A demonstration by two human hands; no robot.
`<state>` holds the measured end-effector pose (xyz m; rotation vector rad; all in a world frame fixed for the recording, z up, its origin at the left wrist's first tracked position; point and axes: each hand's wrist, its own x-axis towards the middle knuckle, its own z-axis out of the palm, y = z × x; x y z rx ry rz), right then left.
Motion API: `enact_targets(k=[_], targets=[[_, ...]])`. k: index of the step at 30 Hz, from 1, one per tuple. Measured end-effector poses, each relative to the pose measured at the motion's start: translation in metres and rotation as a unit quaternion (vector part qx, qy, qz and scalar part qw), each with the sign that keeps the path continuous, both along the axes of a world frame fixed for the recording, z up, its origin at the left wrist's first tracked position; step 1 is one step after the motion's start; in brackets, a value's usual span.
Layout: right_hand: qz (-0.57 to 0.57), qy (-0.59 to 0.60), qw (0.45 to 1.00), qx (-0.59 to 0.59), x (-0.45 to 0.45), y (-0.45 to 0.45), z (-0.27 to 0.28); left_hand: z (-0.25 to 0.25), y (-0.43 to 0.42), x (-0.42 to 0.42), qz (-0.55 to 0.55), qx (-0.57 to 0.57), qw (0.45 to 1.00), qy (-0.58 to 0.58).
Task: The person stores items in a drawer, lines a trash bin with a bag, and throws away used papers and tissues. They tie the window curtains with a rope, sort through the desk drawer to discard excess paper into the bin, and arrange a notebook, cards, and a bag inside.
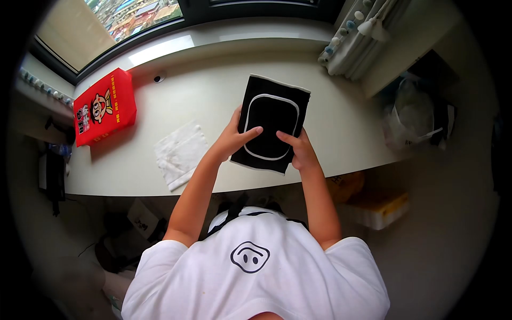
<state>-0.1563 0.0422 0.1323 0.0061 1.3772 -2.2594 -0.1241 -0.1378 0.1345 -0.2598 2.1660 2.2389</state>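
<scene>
A black fabric piece (272, 114) with pale edges and a white rounded outline on its face is held up over the white desk. My left hand (236, 137) grips its left side, thumb across the front and fingers behind, out of sight. On the right side my right hand (300, 146) holds it the same way, thumb on the front. The two thumbs point toward each other and do not touch. A folded white cloth (181, 153) lies flat on the desk, left of my left hand.
A red packet (106, 108) with a cartoon figure rests at the desk's left end. Behind the desk (213, 96) are a window and a gathered curtain (356, 40). Plastic bags (410, 117) stand at the right. A yellow-and-white package (380, 208) is below the desk's front edge.
</scene>
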Motion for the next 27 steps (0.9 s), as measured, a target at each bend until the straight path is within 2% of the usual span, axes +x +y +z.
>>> enact_targets(k=[1, 3, 4, 7, 9, 12, 15, 17, 18, 19, 21, 22, 23, 25, 26, 27], targets=[[0.004, 0.002, 1.000, -0.002, 0.003, 0.002, 0.000, -0.004, -0.001, 0.005, 0.000, -0.002, 1.000, 0.001], [0.012, 0.006, 1.000, -0.006, 0.008, 0.003, 0.001, -0.014, -0.005, 0.016, -0.081, 0.162, 0.975, -0.128], [0.021, 0.027, 0.999, 0.022, 0.011, 0.001, 0.004, -0.014, -0.005, 0.022, -0.068, 0.175, 0.973, -0.134], [0.032, 0.051, 0.997, 0.055, 0.017, -0.004, -0.006, -0.018, -0.001, 0.034, -0.013, 0.190, 0.969, -0.160], [0.030, -0.046, 0.991, 0.123, 0.022, -0.010, -0.013, -0.020, 0.001, 0.040, 0.006, 0.170, 0.972, -0.161], [0.028, -0.044, 0.991, 0.119, 0.031, -0.016, -0.011, -0.014, -0.001, 0.048, 0.035, 0.181, 0.952, -0.242], [0.054, -0.049, 0.992, 0.107, 0.035, -0.010, -0.007, -0.015, -0.002, 0.063, 0.003, 0.188, 0.963, -0.193], [0.068, 0.035, 0.991, 0.107, 0.039, -0.004, -0.006, -0.017, 0.003, 0.074, -0.001, 0.188, 0.969, -0.162], [0.034, 0.063, 0.987, 0.142, 0.044, -0.003, -0.008, -0.016, 0.005, 0.075, -0.003, 0.210, 0.963, -0.170], [0.015, 0.072, 0.971, 0.229, 0.049, 0.000, -0.008, -0.015, 0.007, 0.075, -0.010, 0.229, 0.957, -0.180], [-0.037, 0.027, 0.958, 0.284, 0.049, 0.019, -0.038, -0.025, 0.011, 0.075, 0.008, 0.229, 0.943, -0.239], [-0.140, -0.009, 0.966, 0.218, 0.054, 0.033, -0.039, -0.030, 0.015, 0.075, 0.014, 0.239, 0.938, -0.251], [-0.244, 0.035, 0.932, 0.265, 0.054, 0.056, -0.056, -0.033, 0.019, 0.076, 0.022, 0.249, 0.932, -0.263], [-0.522, 0.130, 0.803, 0.257, 0.048, 0.116, -0.119, -0.041, 0.021, 0.078, 0.006, 0.275, 0.920, -0.278], [-0.607, 0.077, 0.771, 0.176, 0.053, 0.139, -0.118, -0.052, 0.021, 0.080, -0.011, 0.288, 0.921, -0.261], [-0.650, 0.040, 0.745, 0.144, 0.058, 0.161, -0.123, -0.059, 0.023, 0.082, -0.022, 0.300, 0.920, -0.251]])
